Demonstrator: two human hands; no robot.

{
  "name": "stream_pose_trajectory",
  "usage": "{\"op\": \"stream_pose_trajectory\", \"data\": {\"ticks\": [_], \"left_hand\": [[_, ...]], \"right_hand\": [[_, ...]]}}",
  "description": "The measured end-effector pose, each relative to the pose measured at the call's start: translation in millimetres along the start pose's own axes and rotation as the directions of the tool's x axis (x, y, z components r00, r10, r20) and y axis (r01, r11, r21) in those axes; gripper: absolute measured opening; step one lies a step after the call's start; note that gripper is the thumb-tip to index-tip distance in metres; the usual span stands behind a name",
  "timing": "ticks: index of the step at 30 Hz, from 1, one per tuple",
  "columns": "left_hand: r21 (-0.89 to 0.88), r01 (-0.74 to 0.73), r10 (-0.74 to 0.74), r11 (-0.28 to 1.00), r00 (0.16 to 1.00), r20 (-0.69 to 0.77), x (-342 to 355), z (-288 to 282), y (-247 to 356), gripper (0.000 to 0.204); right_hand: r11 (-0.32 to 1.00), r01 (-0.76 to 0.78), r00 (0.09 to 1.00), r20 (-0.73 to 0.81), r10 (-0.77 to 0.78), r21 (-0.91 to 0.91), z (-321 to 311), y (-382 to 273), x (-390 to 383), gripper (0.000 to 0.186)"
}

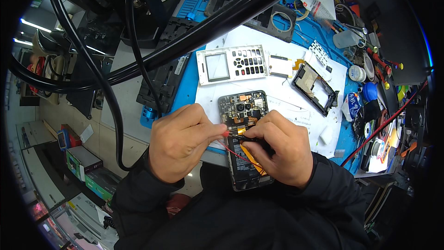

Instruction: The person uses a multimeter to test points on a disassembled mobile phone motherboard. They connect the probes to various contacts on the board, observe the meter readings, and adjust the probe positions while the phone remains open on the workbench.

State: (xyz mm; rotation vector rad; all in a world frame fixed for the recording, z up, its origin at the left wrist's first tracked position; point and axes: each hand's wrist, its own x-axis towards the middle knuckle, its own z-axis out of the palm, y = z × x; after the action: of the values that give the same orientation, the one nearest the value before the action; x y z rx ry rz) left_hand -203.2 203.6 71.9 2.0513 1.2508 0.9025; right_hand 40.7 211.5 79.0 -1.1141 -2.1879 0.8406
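An opened smartphone (pixel 241 104) lies lengthwise before me, its back off, with circuit board and camera parts bared at the far end. Its dark battery (pixel 238 159) and an orange ribbon cable (pixel 252 159) show at the near end. Over the phone's middle, my left hand (pixel 182 141) pinches the red end of a test lead (pixel 225 134), whose thin red wire crosses the battery. My right hand (pixel 283 146) is closed in a pinch close beside it, on a slim black piece (pixel 238 137) whose kind I cannot make out. The fingers partly hide the phone's middle.
Beyond the phone lies a white keypad handset shell (pixel 231 64). A black frame (pixel 314 88) sits on white paper (pixel 291 125) over a blue mat (pixel 189 85). Thick black cables (pixel 175 48) cross above the bench. Bottles, tubs and tools crowd the right side.
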Motion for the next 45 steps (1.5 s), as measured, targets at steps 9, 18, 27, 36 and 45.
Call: {"op": "stream_pose_trajectory", "data": {"ticks": [9,18,27,36,45], "left_hand": [[0.029,-0.053,0.052,0.998,0.998,0.047,6.1,-5.0,-0.8,0.023],[0.004,-0.035,0.034,0.999,0.998,0.054,6.9,-5.4,-0.6,0.022],[-0.007,0.009,-0.008,1.0,0.995,0.095,6.4,-7.0,-0.6,0.026],[0.011,-0.024,0.023,1.0,0.996,0.088,8.2,-6.2,-0.3,0.023],[0.001,-0.012,0.012,1.0,0.996,0.086,7.1,-6.9,-0.6,0.023]], "right_hand": [[1.0,0.001,1.0,-0.007,-0.001,0.007,-0.2,0.3,0.3,0.027],[1.0,-0.006,1.0,-0.004,0.006,-0.006,-0.6,-0.9,0.5,0.027],[1.0,0.002,1.0,-0.009,-0.003,-0.011,-0.1,-0.2,-0.2,0.028],[1.0,0.008,1.0,-0.011,-0.008,-0.001,0.3,-0.2,0.1,0.028],[1.0,0.006,1.0,-0.01,-0.006,-0.008,0.4,-0.3,-0.4,0.028]]}}
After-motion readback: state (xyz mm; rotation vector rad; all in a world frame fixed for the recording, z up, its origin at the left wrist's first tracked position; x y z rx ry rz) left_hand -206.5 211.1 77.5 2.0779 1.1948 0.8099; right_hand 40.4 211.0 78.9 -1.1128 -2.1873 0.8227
